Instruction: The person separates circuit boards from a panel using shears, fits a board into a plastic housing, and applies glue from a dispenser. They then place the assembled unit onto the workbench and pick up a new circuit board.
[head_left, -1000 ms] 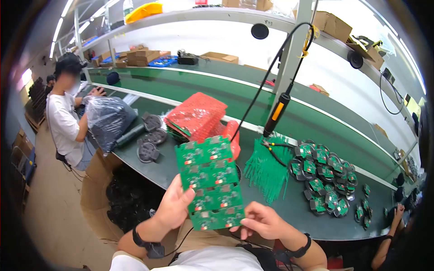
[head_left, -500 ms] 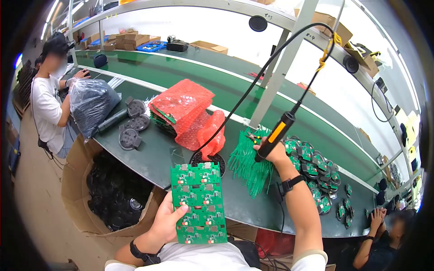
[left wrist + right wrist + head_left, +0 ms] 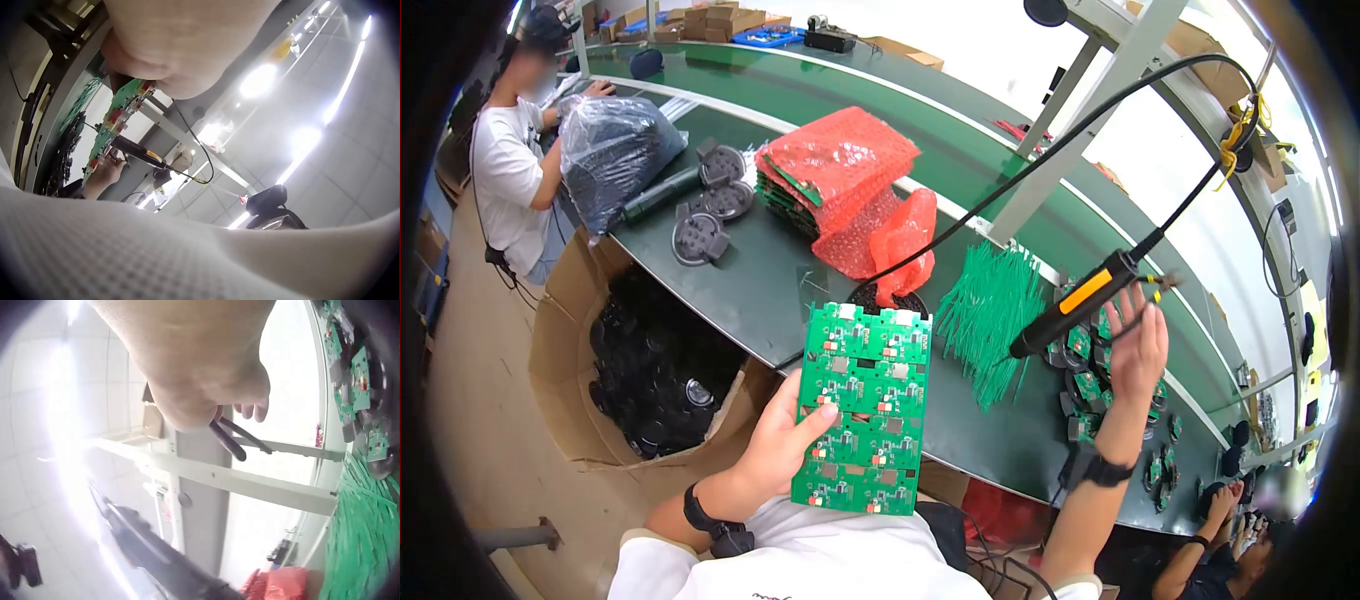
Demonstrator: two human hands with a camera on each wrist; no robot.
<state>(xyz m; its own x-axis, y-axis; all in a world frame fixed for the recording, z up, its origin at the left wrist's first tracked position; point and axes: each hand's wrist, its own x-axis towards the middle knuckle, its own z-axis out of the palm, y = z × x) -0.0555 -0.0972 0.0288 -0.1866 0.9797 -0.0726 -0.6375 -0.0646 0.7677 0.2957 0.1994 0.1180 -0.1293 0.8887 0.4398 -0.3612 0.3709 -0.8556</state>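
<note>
Workshop with a long dark bench [image 3: 980, 440]. Near, centre: a green circuit board [image 3: 865, 410], held up before the body by the left hand [image 3: 778, 440], the thumb clamped over its left edge. Right and a little farther: the right hand [image 3: 1138, 355], raised just beside the hanging screwdriver [image 3: 1080, 305] and gripping pliers [image 3: 229, 444], whose dark handles protrude from the hand in the right wrist view. Change: a moment ago the pliers lay on the green strips [image 3: 990, 320]; they are now lifted clear. Judged from this, board and tool are both in hand for the work, though well apart. Beyond, left: red bubble wrap [image 3: 835, 145]; farthest, the green belt [image 3: 800, 95].
</note>
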